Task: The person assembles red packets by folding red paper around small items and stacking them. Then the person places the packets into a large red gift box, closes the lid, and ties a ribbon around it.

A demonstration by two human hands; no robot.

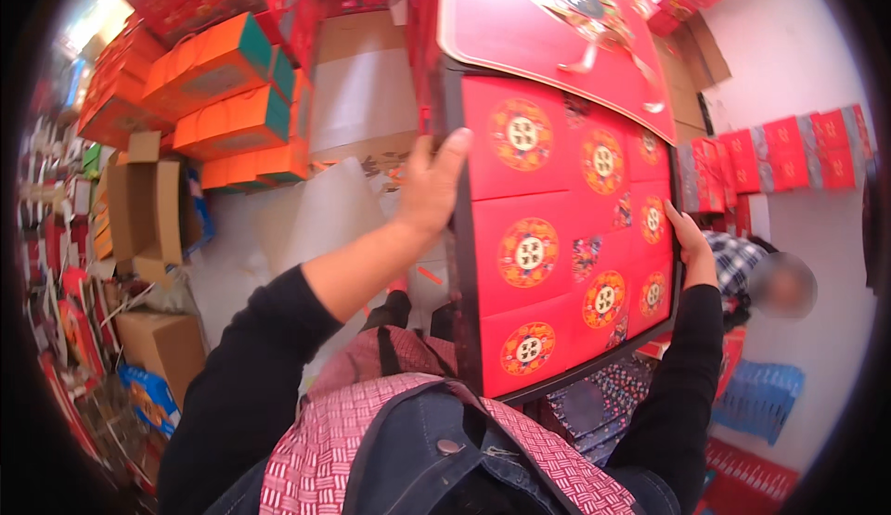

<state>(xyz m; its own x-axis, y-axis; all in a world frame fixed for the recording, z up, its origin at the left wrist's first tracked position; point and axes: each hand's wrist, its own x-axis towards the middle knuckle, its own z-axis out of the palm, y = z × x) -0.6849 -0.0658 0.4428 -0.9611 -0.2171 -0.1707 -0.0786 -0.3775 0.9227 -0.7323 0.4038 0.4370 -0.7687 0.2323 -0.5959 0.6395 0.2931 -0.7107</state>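
Note:
A large gift box with dark side walls (469,329) is tilted in front of me. Several red inner boxes (529,302) with round gold-and-cream emblems fill it. My left hand (432,181) grips its left wall, thumb lying along the upper edge. On the opposite wall, my right hand (687,234) holds the box, with part of its fingers hidden behind the side. A red lid panel (492,14) with a pale border, a shiny ornament and a ribbon slants over the far end of the box.
Orange boxes with green ends (209,74) are stacked at left, above an open cardboard carton (144,209). Red packages (780,153) line the right wall. Another person in a checked shirt (729,260) is close on the right, near a blue basket (761,399).

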